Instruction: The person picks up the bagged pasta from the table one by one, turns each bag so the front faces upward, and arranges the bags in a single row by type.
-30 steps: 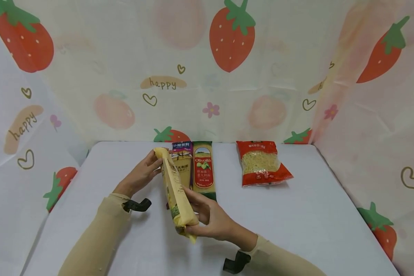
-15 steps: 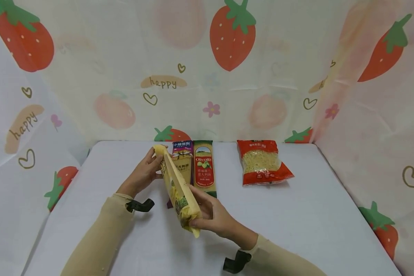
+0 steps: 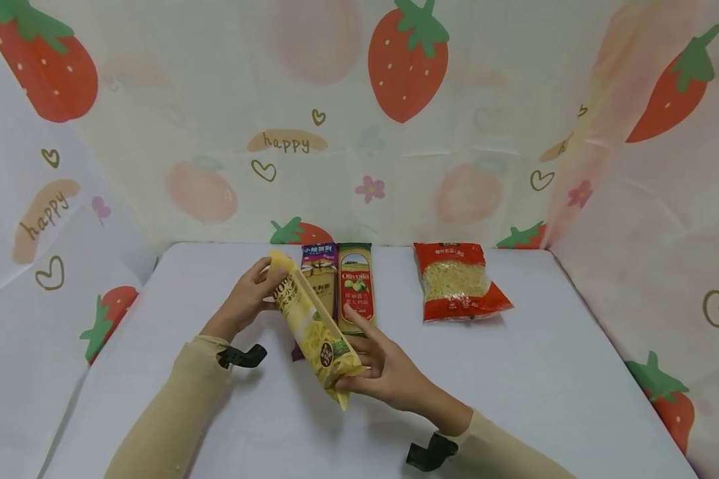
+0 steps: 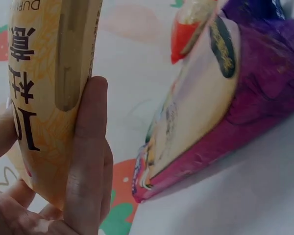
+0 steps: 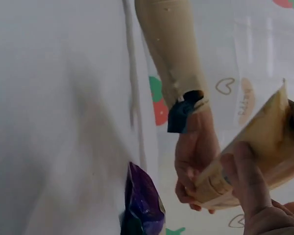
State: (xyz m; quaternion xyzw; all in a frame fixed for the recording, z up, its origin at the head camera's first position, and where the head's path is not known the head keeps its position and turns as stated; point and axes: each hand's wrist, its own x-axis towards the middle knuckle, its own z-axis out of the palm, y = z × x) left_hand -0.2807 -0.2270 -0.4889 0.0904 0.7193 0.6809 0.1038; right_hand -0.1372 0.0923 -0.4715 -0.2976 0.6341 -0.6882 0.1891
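Note:
A yellow pasta packet (image 3: 311,326) is held tilted above the table, its printed front turned toward the head camera. My left hand (image 3: 239,303) grips its upper end; in the left wrist view the fingers (image 4: 85,152) lie along the back and side of the packet. The lower end is pinched by my right hand (image 3: 389,372), whose index finger stretches out away from the packet. Behind it lie a purple spaghetti packet (image 3: 323,283), partly hidden, and a green and red Olivoila spaghetti packet (image 3: 356,286), side by side.
A red bag of pasta (image 3: 455,283) lies apart at the back right of the white table (image 3: 515,392). Strawberry-printed cloth (image 3: 311,186) walls the table at the back and both sides. Black mounts (image 3: 242,356) sit on both wrists.
The yellow packet has turned from its narrow side to show its printed front, and its lower end has swung right. My right hand has shifted right with it, its index finger lifting off.

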